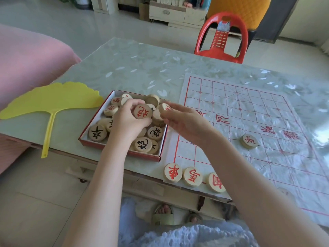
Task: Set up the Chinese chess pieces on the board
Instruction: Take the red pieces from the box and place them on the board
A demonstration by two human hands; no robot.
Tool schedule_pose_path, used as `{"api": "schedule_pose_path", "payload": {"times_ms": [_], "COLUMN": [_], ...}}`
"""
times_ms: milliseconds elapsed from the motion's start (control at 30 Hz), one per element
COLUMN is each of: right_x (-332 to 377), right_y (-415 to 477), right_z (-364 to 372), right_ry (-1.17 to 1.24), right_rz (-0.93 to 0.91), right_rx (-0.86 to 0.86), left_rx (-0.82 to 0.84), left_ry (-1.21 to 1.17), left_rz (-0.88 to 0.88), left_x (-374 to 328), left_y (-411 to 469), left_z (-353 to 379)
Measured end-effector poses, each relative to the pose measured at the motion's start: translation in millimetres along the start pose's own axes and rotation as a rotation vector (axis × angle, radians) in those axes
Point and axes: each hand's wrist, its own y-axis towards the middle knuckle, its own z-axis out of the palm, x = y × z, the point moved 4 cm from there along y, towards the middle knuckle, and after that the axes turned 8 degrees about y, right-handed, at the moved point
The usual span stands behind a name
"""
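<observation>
Risk, grip: both pieces are held only at the fingertips above the heap; if one slips it would likely drop back among the loose discs or bounce over the box rim onto the counter
Risk, sheet: the board looks like a thin, wrinkled sheet; a forearm dragging across it could ripple it and shift the pieces already set down
Risk, edge: the three red pieces in the near row sit at the counter's front edge, just beside the right forearm; a careless sweep may knock them to the floor
Risk, sorting: red and black discs are mixed in the box; a wrong colour or point is easy to pick
Left hand: fingers curled round a red cannon piece, face up, over the box
Right hand: thumb and fingers pinch a second red piece; its character is half hidden
Pieces vs hands: most lie in the box directly under both hands; the lone red piece sits on the board, well apart to the right
Board vs hands: just right of the box, under the right wrist
</observation>
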Motion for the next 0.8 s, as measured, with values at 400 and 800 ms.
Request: {"api": "schedule_pose_path", "payload": {"times_ms": [400, 800], "right_x": [13.5, 32.2], "right_y": [-74.3, -89.0], "right_z": [-73.8, -146.2], "right_ry": [-0.538, -0.666], "right_rz": [-0.191, -0.266], "right_rx": [-0.317, -0.536], "left_rx": [0.138, 0.272], "left_ry": [0.136, 0.491], "left_rz": [0.212, 0.391], "left_x": [-31.5, -55.5], "left_y": [-30.5, -55.2], "left_z": [28.2, 101.7]}}
